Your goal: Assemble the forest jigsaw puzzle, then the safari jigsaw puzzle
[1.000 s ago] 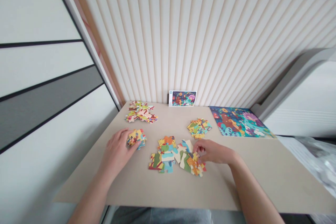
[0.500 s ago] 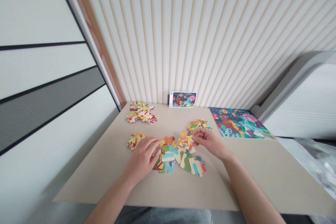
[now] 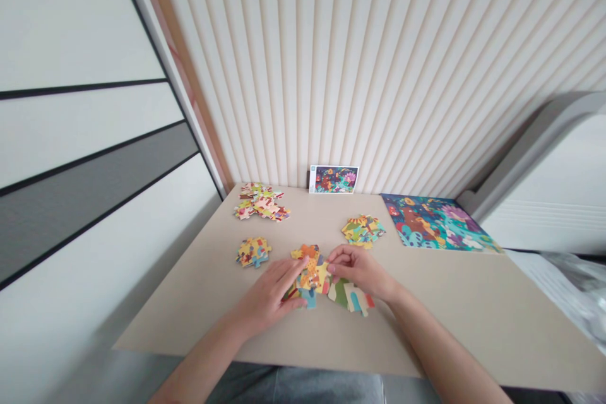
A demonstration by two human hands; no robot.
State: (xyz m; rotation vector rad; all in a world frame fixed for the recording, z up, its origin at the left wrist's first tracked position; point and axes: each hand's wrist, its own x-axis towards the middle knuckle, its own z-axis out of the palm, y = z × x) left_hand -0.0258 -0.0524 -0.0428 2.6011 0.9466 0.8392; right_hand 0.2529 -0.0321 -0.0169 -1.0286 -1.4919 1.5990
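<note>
My left hand (image 3: pixel 269 295) rests against the left side of the middle pile, fingers stretched out and thumb apart, touching the puzzle pieces. Closed in a pinch, my right hand (image 3: pixel 360 273) has thumb and forefinger at the right edge of a yellow-and-orange puzzle piece (image 3: pixel 313 274) lying over the pile. Beneath my fingers, blue and red pieces show in part. Just right of them lie green and cream puzzle pieces (image 3: pixel 349 295), some showing light blue. How many pieces the right hand grips is hidden.
Small puzzle piles lie at left (image 3: pixel 254 252), back left (image 3: pixel 262 203) and right of centre (image 3: pixel 363 230). A picture card (image 3: pixel 334 180) stands against the ribbed wall. A colourful picture sheet (image 3: pixel 438 222) lies at the back right, near clear plastic wrapping (image 3: pixel 580 287).
My right hand has moved left and nearer, bringing the yellow-and-orange piece over the middle pile. My left hand has shifted right and nearer, away from the left pile. The view has shifted slightly.
</note>
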